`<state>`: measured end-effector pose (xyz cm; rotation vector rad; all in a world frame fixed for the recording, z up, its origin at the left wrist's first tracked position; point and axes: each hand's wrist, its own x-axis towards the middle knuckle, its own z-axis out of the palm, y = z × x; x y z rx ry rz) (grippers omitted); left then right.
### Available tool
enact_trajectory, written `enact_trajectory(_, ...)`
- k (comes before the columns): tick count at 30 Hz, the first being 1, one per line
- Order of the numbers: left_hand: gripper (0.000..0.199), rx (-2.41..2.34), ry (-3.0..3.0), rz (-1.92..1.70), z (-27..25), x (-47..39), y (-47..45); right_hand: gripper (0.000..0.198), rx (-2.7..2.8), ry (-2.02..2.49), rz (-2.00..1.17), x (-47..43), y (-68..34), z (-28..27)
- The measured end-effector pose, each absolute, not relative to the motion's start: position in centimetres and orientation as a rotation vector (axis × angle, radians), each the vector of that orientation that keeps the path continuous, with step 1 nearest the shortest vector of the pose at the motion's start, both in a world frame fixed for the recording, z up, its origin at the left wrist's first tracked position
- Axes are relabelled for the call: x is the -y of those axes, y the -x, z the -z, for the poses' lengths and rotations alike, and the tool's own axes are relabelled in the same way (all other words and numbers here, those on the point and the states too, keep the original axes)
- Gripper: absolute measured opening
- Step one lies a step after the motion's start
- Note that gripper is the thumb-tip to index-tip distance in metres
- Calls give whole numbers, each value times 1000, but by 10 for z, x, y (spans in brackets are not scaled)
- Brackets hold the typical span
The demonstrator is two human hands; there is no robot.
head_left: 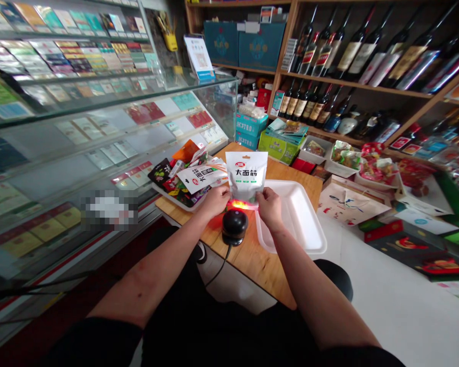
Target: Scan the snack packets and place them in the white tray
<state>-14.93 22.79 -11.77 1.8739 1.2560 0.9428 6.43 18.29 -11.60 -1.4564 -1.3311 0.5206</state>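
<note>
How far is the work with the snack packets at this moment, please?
Done: nothing visibly; the white tray on the right holds no packet. In hand: both hands, left hand and right hand, hold one white packet upright over the black scanner, which glows red. Left: a heap of packets lies in the left tray.

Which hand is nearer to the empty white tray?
Right. The right hand pinches the snack bag's lower corner right at the near left rim of the white tray. The left hand holds the bag's other corner, farther left, past the black scanner.
</note>
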Motion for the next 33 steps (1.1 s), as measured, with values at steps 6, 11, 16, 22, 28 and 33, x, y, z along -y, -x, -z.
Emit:
enact_trajectory(6, 21, -1242, -1751, -968, 128, -227, 150, 24, 1344, 1448, -547, -186, -62, 120)
enact_trajectory(11, 26, -1321, -1877, -1004, 117, -221, 153, 23, 1376, 1448, -513, -185, -60, 109)
enact_trajectory(16, 29, -1305, -1890, -1072, 99, -222, 147, 23, 1381, 1425, -475, -178, -61, 91)
enact_trajectory(22, 29, -1247, -1908, -1105, 74, -223, 127, 23, 1341, 1415, -444, -166, -75, 80)
enact_trajectory(28, 23, -1184, -2040, -1109, 57, -226, 90, 25, 1359, 1495, -278, -149, -109, 78)
enact_trajectory(33, 20, -1092, -2099, -999, 67, -240, 51, 32, 1395, 1584, -45, -138, -142, 86)
